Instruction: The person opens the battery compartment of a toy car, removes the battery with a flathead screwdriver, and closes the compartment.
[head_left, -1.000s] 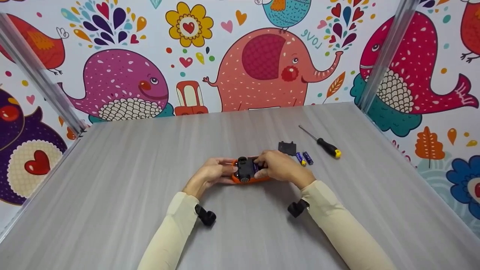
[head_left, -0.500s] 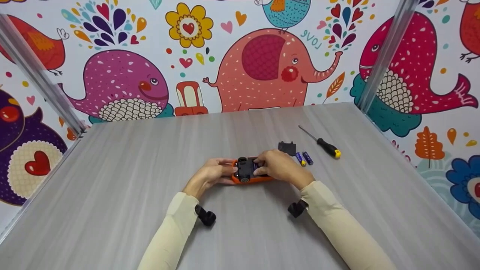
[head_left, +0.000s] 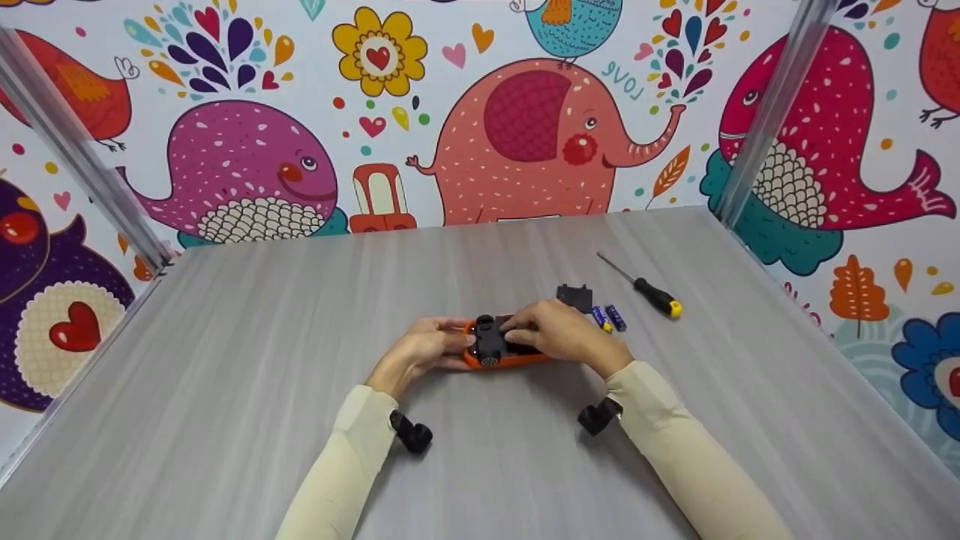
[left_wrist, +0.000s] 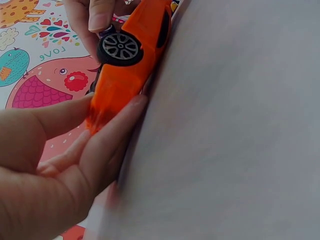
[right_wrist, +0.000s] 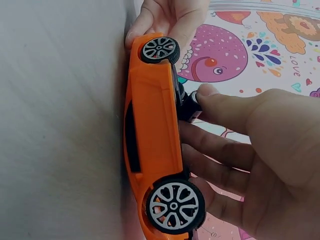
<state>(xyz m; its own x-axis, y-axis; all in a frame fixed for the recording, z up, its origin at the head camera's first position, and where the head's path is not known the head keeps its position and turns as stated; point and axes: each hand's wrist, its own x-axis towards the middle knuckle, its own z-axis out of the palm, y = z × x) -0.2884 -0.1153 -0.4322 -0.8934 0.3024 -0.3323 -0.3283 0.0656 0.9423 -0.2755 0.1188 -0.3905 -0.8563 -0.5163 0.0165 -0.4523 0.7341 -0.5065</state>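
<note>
An orange toy car (head_left: 510, 361) lies upside down on the table, its black underside (head_left: 491, 339) facing up. My left hand (head_left: 429, 343) grips one end of it, thumb on the underside and fingers along the body. Over the middle of the underside is my right hand (head_left: 559, 330). Between its thumb and fingers it pinches a dark battery (right_wrist: 191, 106), which stands tilted out of the car's underside in the right wrist view. Two purple batteries, one with a yellow end (head_left: 601, 319) and one darker (head_left: 616, 317), lie just beyond the right hand.
A black battery cover (head_left: 575, 298) lies behind the right hand, beside the loose batteries. Farther right is a screwdriver (head_left: 652, 295) with a black and yellow handle. Printed cartoon panels (head_left: 525, 142) stand along the table's back and sides.
My right hand's fingertips have shifted slightly left over the car's underside, and the purple strip beside them no longer shows in the head view. My left hand and the car stay in place.
</note>
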